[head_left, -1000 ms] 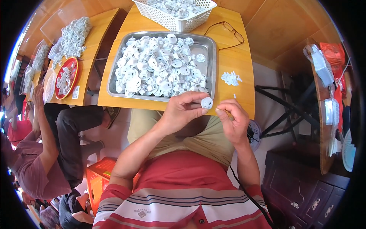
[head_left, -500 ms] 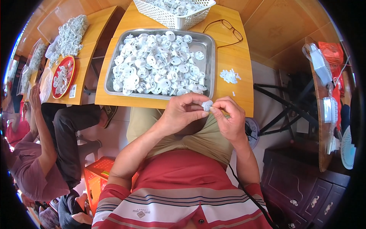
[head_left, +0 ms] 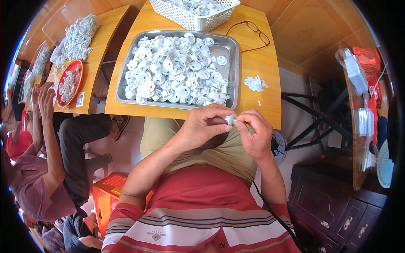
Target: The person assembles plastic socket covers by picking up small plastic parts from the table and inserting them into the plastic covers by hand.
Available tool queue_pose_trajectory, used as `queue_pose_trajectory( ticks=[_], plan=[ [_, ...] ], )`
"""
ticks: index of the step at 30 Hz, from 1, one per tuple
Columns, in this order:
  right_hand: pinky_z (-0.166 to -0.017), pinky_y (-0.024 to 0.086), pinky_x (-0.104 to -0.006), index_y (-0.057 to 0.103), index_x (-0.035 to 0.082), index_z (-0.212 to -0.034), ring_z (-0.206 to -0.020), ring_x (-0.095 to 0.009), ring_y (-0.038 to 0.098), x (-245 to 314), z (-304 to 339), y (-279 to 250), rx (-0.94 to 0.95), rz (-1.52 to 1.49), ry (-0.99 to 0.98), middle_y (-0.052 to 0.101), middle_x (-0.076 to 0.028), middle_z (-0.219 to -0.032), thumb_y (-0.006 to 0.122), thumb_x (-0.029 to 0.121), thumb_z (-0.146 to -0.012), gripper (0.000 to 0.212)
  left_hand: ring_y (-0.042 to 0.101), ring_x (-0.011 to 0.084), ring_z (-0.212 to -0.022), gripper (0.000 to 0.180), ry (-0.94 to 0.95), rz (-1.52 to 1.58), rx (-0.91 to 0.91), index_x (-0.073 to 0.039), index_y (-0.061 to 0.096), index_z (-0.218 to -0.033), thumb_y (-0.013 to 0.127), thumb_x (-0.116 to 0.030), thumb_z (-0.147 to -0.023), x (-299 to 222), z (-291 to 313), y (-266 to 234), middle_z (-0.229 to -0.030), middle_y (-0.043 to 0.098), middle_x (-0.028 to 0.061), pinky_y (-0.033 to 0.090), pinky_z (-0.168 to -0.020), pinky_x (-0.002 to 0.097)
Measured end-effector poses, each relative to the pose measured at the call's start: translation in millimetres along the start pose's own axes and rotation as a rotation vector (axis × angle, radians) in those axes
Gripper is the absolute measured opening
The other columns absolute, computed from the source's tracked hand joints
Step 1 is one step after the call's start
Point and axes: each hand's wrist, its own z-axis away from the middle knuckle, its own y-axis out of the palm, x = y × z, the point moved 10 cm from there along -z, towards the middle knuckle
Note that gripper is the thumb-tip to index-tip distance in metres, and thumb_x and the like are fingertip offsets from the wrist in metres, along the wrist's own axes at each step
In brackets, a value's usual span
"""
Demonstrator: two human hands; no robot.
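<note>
A small white plastic part (head_left: 230,119) with a round end is pinched between the thumb and fingers of my left hand (head_left: 206,123), above my lap at the table's front edge. The thumb and forefinger of my right hand (head_left: 255,131) close together against the part's right side. Whatever lies between those right fingertips is too small to make out. Just beyond my hands, a metal tray (head_left: 234,71) holds a heap of similar white plastic parts (head_left: 168,74). To its right, tiny white strips (head_left: 255,83) lie in a little pile on the table (head_left: 263,110), with one apart.
Behind the tray stands a white basket (head_left: 198,23) of more parts, beside eyeglasses (head_left: 253,28). At left, a co-worker's hands (head_left: 44,99) are near a red plate (head_left: 80,69) on another table. A side table (head_left: 358,168) with stacked packages stands at right.
The part in my left hand has turned, so its side shows more than its round face. My hands have barely moved. At left, the co-worker's hand has shifted toward the red plate.
</note>
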Motion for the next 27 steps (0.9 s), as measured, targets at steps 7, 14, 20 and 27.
queue_pose_trajectory(
  ticks=[7,14,20,27],
  plan=[
    [-0.061,0.050,-0.0325,0.063,0.000,-0.086,-0.068,-0.025,0.064,3.2,4.1,-2.1,-0.041,0.023,-0.037,0.064,-0.012,-0.081,0.073,0.001,-0.084,0.010,0.064,0.0150,-0.104,0.033,-0.005,-0.014,-0.001,0.003,0.066,-0.118,0.071,0.007,-0.086,0.0,0.9,1.4,-0.118,0.061,0.0092,0.057,-0.090,0.0273],
    [-0.061,0.050,-0.0316,0.063,0.000,-0.087,-0.068,-0.024,0.064,1.4,6.7,1.5,-0.006,-0.003,-0.018,0.064,-0.011,-0.081,0.074,0.000,-0.083,0.011,0.064,0.0145,-0.103,0.033,0.010,-0.013,0.003,0.002,0.067,-0.118,0.071,0.006,-0.086,1.9,1.7,1.0,-0.120,0.060,0.0088,0.057,-0.090,0.0271],
    [-0.061,0.049,-0.0317,0.063,0.000,-0.087,-0.069,-0.023,0.064,-3.3,8.3,3.8,0.038,-0.029,0.016,0.065,-0.011,-0.081,0.073,0.001,-0.084,0.010,0.064,0.0145,-0.103,0.033,-0.002,-0.065,0.014,0.001,0.067,-0.119,0.072,0.004,-0.086,1.5,3.2,2.2,-0.119,0.060,0.0088,0.056,-0.089,0.0267],
    [-0.062,0.050,-0.0314,0.063,0.000,-0.087,-0.070,-0.023,0.065,-6.9,10.1,2.8,0.032,-0.069,0.060,0.065,-0.011,-0.081,0.072,0.000,-0.084,0.009,0.063,0.0149,-0.105,0.033,-0.001,-0.057,0.026,0.000,0.068,-0.118,0.073,0.002,-0.086,3.3,5.0,5.3,-0.117,0.061,0.0086,0.055,-0.088,0.0267]
  ],
)
